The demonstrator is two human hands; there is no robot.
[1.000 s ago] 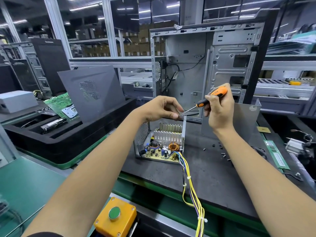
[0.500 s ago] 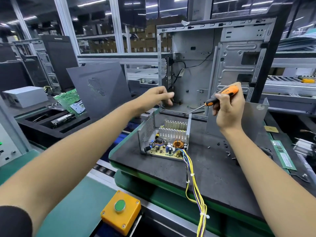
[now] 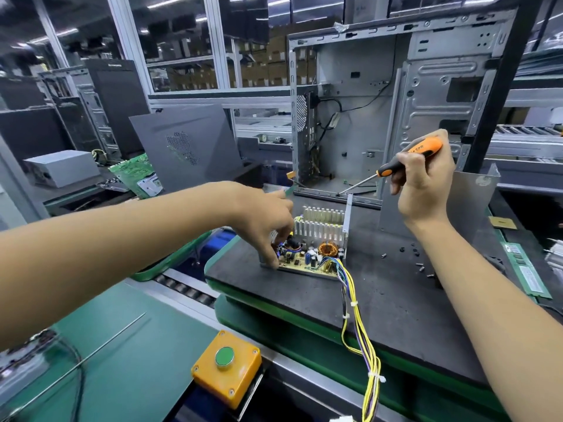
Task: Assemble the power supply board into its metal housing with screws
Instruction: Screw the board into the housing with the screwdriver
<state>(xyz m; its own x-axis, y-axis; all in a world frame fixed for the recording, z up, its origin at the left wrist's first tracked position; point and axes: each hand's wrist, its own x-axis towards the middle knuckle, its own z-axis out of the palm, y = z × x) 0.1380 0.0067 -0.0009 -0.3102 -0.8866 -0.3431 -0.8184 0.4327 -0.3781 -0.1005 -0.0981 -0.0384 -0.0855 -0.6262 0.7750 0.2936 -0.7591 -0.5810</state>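
The power supply board (image 3: pixel 304 261), with its copper coil and finned heatsinks, lies inside the open metal housing (image 3: pixel 347 217) on the black mat (image 3: pixel 402 306). A yellow and purple wire bundle (image 3: pixel 359 330) trails from it over the front edge. My left hand (image 3: pixel 262 219) reaches down onto the housing's left side, fingers and thumb curled around the perforated left wall, which it mostly hides. My right hand (image 3: pixel 423 190) grips an orange and black screwdriver (image 3: pixel 422 150), held above and to the right of the housing with the tip pointing down-left. Several loose screws (image 3: pixel 417 260) lie on the mat.
An open computer case (image 3: pixel 365 102) stands behind the housing. A bent metal cover (image 3: pixel 470 208) leans at the right, a RAM stick (image 3: pixel 527 269) beside it. A yellow button box (image 3: pixel 227 367) sits at the front edge. A grey side panel (image 3: pixel 189 147) and green motherboard (image 3: pixel 134 175) are at the left.
My left hand left the screwdriver tip, swung out to the left, then came down onto the housing's left wall. My right hand kept the screwdriver raised and nearly still.
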